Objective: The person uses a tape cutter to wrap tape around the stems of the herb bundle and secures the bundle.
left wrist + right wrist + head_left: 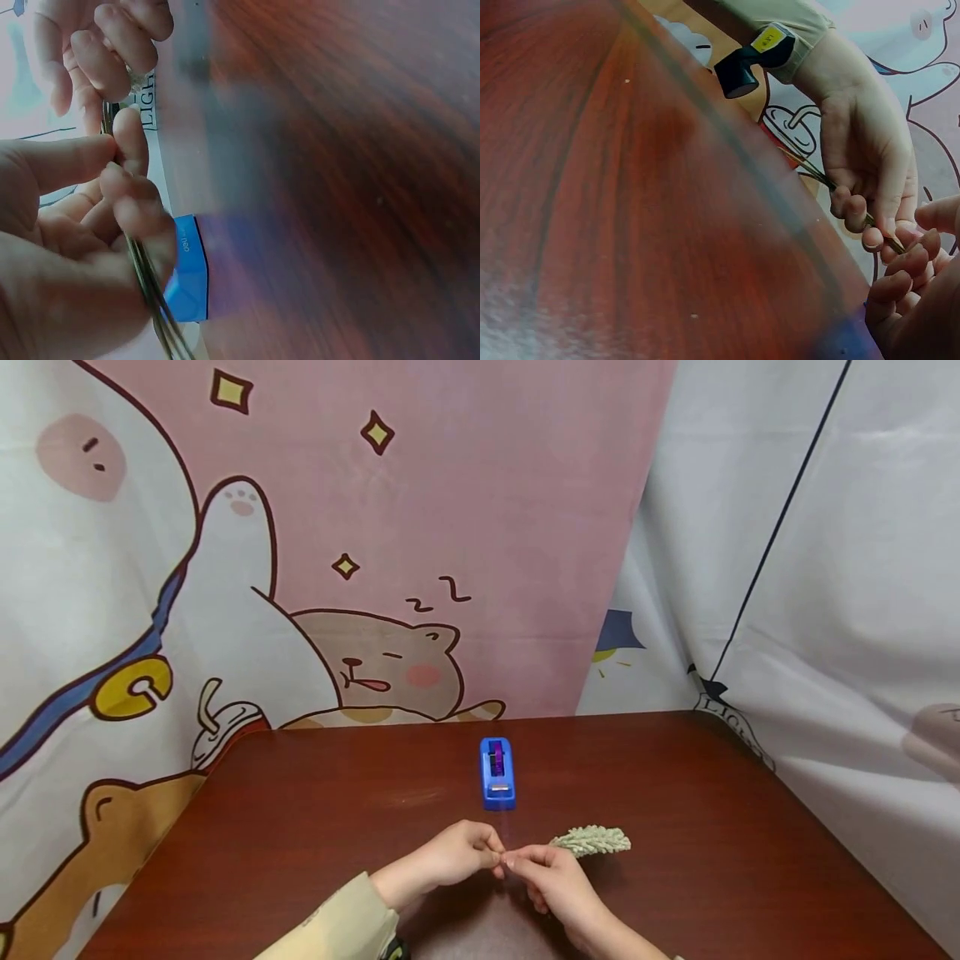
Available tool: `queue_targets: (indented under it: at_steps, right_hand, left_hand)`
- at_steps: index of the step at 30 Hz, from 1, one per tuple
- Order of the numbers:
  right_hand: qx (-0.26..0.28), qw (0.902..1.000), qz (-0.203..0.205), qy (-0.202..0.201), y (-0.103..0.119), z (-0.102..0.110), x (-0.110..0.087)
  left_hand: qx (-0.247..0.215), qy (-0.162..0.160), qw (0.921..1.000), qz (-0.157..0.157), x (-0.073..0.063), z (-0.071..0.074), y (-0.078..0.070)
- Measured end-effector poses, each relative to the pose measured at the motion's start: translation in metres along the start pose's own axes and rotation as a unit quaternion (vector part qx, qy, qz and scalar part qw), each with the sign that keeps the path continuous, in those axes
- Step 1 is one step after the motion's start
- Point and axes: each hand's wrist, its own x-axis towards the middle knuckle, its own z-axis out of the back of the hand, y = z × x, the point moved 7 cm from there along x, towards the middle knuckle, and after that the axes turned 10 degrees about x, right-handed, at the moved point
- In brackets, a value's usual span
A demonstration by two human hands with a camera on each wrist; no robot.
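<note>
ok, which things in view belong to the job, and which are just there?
In the job:
stalks, gripped in the left hand
right hand, close beside it
tape dispenser, probably; it sits just beyond the hands

Just there:
table
backdrop
black wrist device

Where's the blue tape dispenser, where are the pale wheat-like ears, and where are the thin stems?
Blue tape dispenser (498, 774): head view, middle of its body.
Pale wheat-like ears (596, 840): head view, middle of the bunch.
Thin stems (154, 300): left wrist view, lower visible stretch.
</note>
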Motion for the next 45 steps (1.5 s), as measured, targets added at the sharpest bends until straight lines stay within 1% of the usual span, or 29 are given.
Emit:
queue_targets:
  at_steps: [4, 11, 14, 16, 23, 30, 36, 39, 42, 45]
  right_hand:
    - [0.012, 0.9999, 0.007, -0.010, -0.002, 0.000, -0.002]
    - [0.040, 0.9962, 0.026, -0.073, -0.006, 0.004, -0.003]
    - [0.053, 0.9947, 0.025, -0.084, -0.010, 0.006, -0.002]
    - [0.056, 0.9941, 0.025, -0.089, -0.013, 0.006, -0.001]
    - [0.055, 0.9927, 0.032, -0.103, -0.017, 0.008, -0.001]
    - [0.050, 0.9915, 0.020, -0.118, -0.019, 0.010, 0.000]
    - [0.052, 0.9918, 0.018, -0.116, -0.021, 0.010, 0.002]
    - [0.046, 0.9917, 0.020, -0.119, -0.021, 0.010, 0.004]
    - [0.043, 0.9910, 0.023, -0.125, -0.021, 0.011, 0.007]
    - [0.052, 0.9894, 0.026, -0.133, -0.022, 0.011, 0.010]
  left_hand:
    - [0.009, -0.011, 0.9999, 0.003, 0.000, 0.002, 0.000]
    - [0.050, -0.035, 0.9981, 0.003, 0.001, 0.003, -0.003]
    - [0.065, -0.042, 0.9970, 0.004, 0.001, 0.004, -0.006]
    - [0.067, -0.042, 0.9969, 0.005, 0.001, 0.004, -0.007]
    - [0.027, -0.029, 0.9990, 0.020, 0.000, 0.006, -0.004]
    - [0.000, -0.037, 0.9989, 0.029, 0.001, 0.008, -0.001]
    - [-0.021, -0.050, 0.9983, 0.020, 0.002, 0.009, 0.000]
    - [-0.024, -0.054, 0.9981, 0.015, 0.001, 0.011, -0.001]
    - [-0.015, -0.058, 0.9982, 0.008, 0.001, 0.013, -0.003]
    - [-0.003, -0.059, 0.9983, 0.000, 0.002, 0.014, -0.005]
